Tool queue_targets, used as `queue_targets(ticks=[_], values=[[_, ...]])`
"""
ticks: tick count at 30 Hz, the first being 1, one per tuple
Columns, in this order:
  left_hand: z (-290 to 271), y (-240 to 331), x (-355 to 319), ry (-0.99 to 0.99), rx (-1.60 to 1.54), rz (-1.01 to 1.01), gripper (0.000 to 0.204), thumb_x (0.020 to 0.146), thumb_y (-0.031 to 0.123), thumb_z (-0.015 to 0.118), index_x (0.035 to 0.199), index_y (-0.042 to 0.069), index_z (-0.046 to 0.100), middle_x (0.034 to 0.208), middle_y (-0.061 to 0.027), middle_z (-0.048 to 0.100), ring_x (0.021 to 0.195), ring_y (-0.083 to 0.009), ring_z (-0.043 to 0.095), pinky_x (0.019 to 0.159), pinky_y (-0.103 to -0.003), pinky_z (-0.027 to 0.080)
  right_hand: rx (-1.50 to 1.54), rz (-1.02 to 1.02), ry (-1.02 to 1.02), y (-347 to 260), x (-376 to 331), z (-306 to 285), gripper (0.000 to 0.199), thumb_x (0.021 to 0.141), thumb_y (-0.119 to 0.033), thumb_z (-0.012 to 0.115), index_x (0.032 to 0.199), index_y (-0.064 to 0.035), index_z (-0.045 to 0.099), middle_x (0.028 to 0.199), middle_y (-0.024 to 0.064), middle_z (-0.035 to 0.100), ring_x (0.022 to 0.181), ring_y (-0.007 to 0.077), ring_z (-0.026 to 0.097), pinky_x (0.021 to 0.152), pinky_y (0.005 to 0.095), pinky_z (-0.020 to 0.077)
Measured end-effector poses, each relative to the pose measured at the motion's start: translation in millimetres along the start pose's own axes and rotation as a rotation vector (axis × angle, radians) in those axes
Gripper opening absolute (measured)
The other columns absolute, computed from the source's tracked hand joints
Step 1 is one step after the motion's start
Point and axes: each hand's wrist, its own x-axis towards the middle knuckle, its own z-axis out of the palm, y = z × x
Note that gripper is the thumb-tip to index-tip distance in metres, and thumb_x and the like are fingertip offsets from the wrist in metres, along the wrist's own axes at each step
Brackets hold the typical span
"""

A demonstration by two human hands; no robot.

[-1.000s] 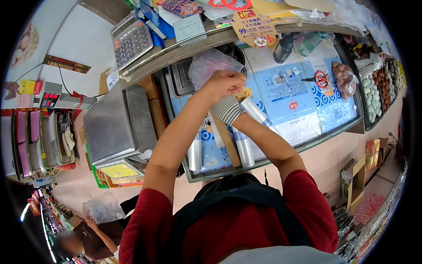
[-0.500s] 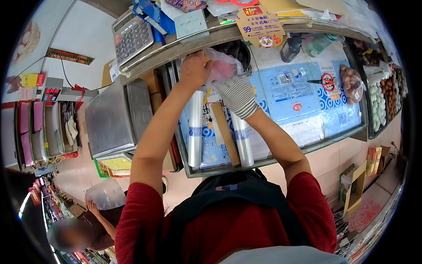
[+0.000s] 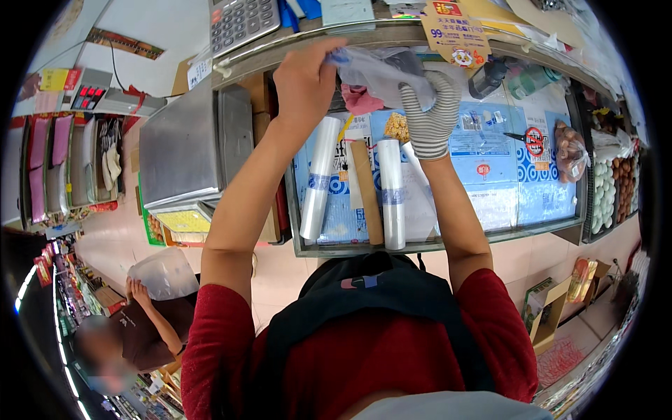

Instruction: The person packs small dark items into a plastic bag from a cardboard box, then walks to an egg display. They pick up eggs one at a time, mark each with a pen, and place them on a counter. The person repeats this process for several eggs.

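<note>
A clear plastic bag (image 3: 374, 70) stretches between my two hands above the glass-edged counter. My bare left hand (image 3: 302, 80) has its fingers closed on the bag's left end. My right hand (image 3: 428, 119), in a grey-and-white striped glove, grips the bag's right side between thumb and fingers. Just below the bag sits a crumpled pink piece (image 3: 360, 100), perhaps cloth or a bag. A yellow grainy bundle (image 3: 397, 127) rests beside my gloved hand. Toward me lie a clear plastic-film roll (image 3: 320, 182), a brown strip (image 3: 367, 192) and a second roll (image 3: 392, 196).
Red-handled scissors (image 3: 533, 141) and a bag of brown eggs (image 3: 568, 152) lie at the right. Bottles (image 3: 488, 78) stand behind them. A raised shelf edge (image 3: 280, 52) with a calculator (image 3: 243, 24) runs along the back. Another person (image 3: 154, 315) holds a bag at lower left.
My right hand has moved right, drawing the plastic bag out sideways. My left hand has gone slightly up, still on the bag. The yellow bundle now shows, and the view has shifted.
</note>
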Motion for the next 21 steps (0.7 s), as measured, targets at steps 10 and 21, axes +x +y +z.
queue_targets(ticks=[10, 21], values=[[-9, -2, 7, -0.118, -0.039, -0.302, 0.017, 0.083, 0.004, 0.060, 0.099, 0.007, 0.066, 0.089, -0.0085, 0.069, 0.076, -0.0181, 0.065, 0.071, -0.030, 0.050, -0.539, 0.455, -0.814, 56, -49, 100, 0.099, 0.066, -0.042, 0.080, 0.142, 0.0008, 0.034, 0.133, 0.0260, 0.049, 0.120, 0.0388, 0.053, 0.101, 0.0401, 0.0437], [21, 1, 21, -0.109, -0.155, -0.225, 0.022, 0.084, 0.005, 0.058, 0.106, 0.006, 0.062, 0.084, -0.0131, 0.067, 0.072, -0.0238, 0.064, 0.067, -0.033, 0.049, 0.016, 0.800, -0.574, 163, -32, 101, 0.048, 0.081, -0.040, 0.070, 0.110, -0.0023, 0.063, 0.088, 0.0130, 0.067, 0.079, 0.0186, 0.067, 0.066, 0.0318, 0.0539]])
